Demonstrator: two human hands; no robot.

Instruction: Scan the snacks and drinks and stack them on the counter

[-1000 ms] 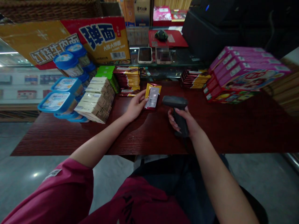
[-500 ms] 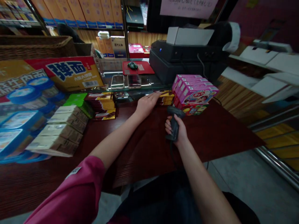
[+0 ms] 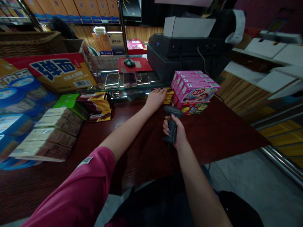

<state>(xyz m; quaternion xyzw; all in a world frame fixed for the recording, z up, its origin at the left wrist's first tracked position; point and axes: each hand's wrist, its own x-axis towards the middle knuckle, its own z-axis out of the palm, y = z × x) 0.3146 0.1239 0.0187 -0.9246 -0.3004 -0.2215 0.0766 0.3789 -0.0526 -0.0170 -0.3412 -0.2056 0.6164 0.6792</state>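
My left hand point(image 3: 155, 99) lies palm down, fingers stretched out, on a stack of yellow-and-brown chocolate packs point(image 3: 169, 97). It covers much of that stack. In my right hand point(image 3: 179, 132) is a dark handheld barcode scanner point(image 3: 173, 124), gripped by its handle. The scanner's head is just in front of the chocolate stack and the boxes beside it. Those are several pink snack boxes point(image 3: 197, 91), resting on red-and-green boxes point(image 3: 194, 108). A second stack of similar chocolate packs point(image 3: 100, 107) stands to the left, away from both hands.
At left on the brown counter point(image 3: 132, 157) are beige cartons point(image 3: 50, 135), a green pack point(image 3: 68, 101) and blue-lidded tubs point(image 3: 15, 121). Behind stand a large noodle carton point(image 3: 56, 71), two phones, a mouse point(image 3: 129, 62) on a red pad and a black till unit point(image 3: 187, 56).
My left hand has shifted a little to the right, farther over the chocolate stack. My right hand still grips the scanner. The camera view has shifted slightly.
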